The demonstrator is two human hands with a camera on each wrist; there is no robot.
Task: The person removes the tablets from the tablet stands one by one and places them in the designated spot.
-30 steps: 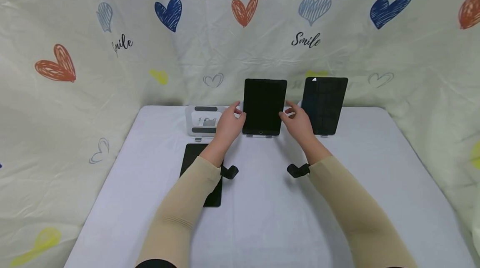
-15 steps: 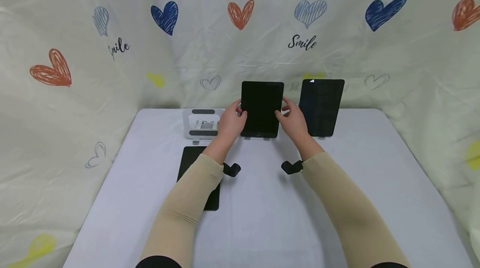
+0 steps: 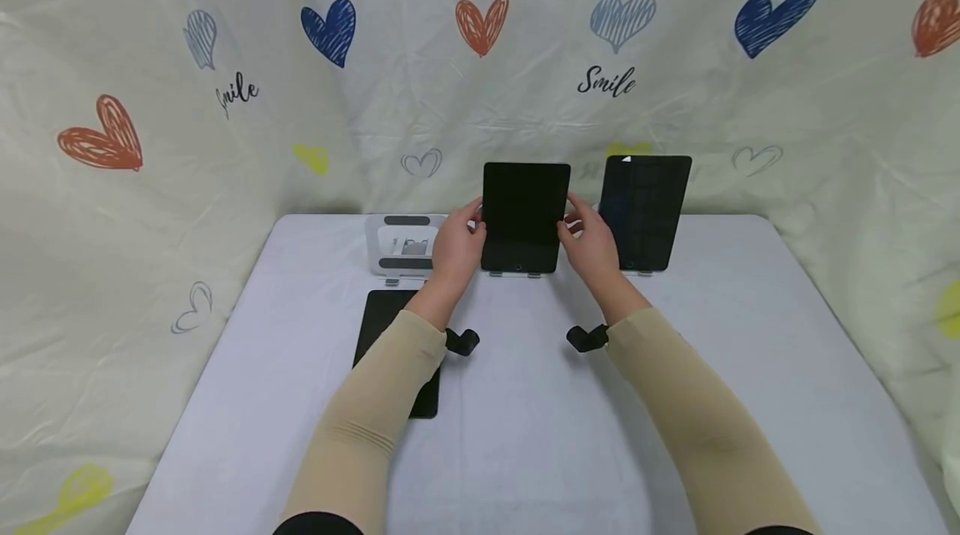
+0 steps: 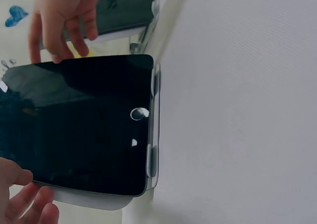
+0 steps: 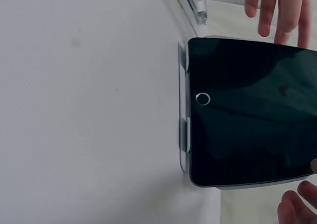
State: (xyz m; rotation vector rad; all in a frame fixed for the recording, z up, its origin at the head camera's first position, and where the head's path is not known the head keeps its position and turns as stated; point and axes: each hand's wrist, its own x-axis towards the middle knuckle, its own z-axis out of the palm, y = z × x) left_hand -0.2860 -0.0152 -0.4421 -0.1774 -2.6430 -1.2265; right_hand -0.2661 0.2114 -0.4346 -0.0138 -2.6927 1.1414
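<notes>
White cloth covers the table (image 3: 525, 435), and nearest the person a flat tablet (image 3: 390, 327) lies on it, partly under the left sleeve. Further back, the left hand (image 3: 456, 247) and right hand (image 3: 592, 242) pinch the side edges of the middle tablet (image 3: 523, 217), which stands upright on its stand (image 3: 516, 273) with its screen dark. An empty stand (image 3: 405, 245) sits to its left and a right tablet (image 3: 645, 210) stands propped just beside it, all before a pale curtain (image 3: 225, 60) printed with hearts and "Smile".
</notes>
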